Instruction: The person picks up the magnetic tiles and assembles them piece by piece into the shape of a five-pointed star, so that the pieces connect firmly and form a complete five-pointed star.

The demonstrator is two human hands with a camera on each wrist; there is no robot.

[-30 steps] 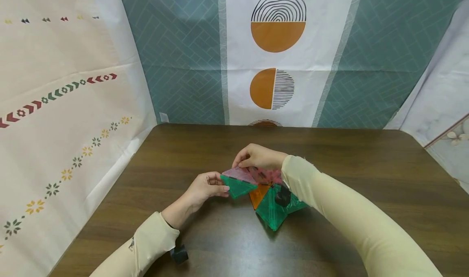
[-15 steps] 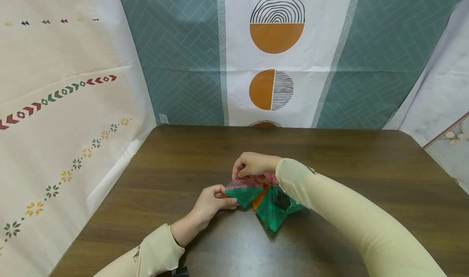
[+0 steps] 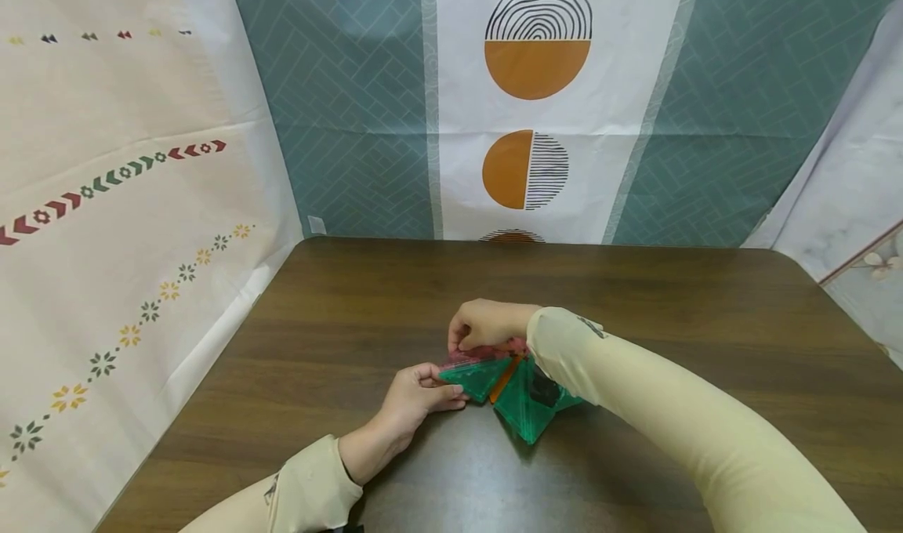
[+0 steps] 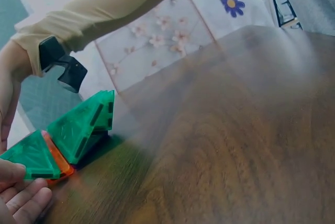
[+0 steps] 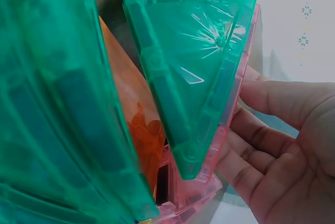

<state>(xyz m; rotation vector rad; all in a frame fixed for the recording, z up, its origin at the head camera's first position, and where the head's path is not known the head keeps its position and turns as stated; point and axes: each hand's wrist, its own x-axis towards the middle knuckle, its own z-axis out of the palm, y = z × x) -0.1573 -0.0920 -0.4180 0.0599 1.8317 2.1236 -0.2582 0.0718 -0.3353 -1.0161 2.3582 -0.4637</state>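
Observation:
My left hand point(image 3: 416, 400) pinches a green triangular magnetic tile point(image 3: 474, 378) at its outer corner, thumb on top. Along that tile's far edge lies a pink translucent triangular tile point(image 3: 476, 353), which my right hand point(image 3: 490, 323) pinches from behind. The right wrist view has the green triangle tilted over the pink one, with an orange tile point(image 5: 136, 90) just beside it. Green tiles point(image 3: 524, 407) stand joined in a peak right of the orange strip. More pink tile point(image 5: 191, 195) shows low in the right wrist view. My right sleeve hides part of the cluster in the head view.
The pieces rest on a brown wooden table point(image 3: 353, 298). A dark wrist camera point(image 4: 70, 72) hangs from my right wrist, near the green peak. Patterned cloths point(image 3: 353, 110) hang behind the table and along its sides.
Both hands have lowered the green and pink tiles toward me and to the right. The green triangle now sits against the orange tile, covering more of it.

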